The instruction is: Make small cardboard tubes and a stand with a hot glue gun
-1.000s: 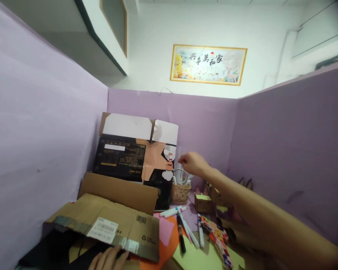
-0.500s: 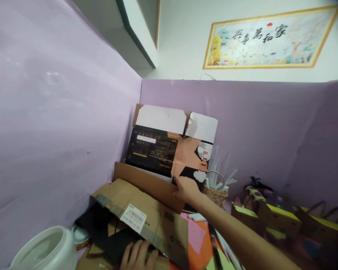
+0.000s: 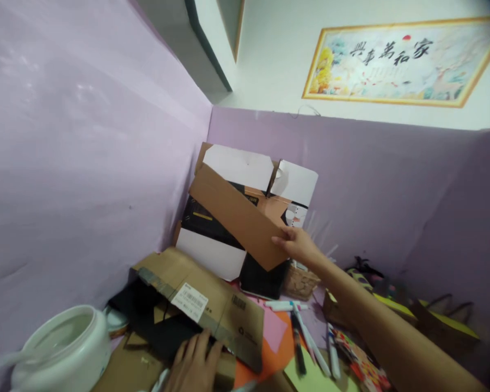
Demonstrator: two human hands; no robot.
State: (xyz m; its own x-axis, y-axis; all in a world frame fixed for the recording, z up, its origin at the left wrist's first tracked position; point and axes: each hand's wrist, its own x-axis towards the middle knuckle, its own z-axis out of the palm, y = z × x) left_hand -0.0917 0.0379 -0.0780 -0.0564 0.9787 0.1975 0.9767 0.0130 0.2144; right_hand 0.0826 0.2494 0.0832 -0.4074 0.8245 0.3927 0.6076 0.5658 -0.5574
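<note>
Okay, right hand (image 3: 300,245): fingers clamped on strip (image 3: 237,218), right end.
Left hand (image 3: 196,362): fingers slightly apart at carton (image 3: 224,310); grip, I can't tell.
Edges: strip slants before box (image 3: 239,169); open room upper right.
Count: one strip, one jar (image 3: 65,351), one basket (image 3: 302,282).

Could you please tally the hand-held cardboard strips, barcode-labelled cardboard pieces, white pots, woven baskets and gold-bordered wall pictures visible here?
Cardboard strip, held in the right hand: 1
Barcode-labelled cardboard piece: 1
White pot: 1
Woven basket: 1
Gold-bordered wall picture: 1
Total: 5
</note>
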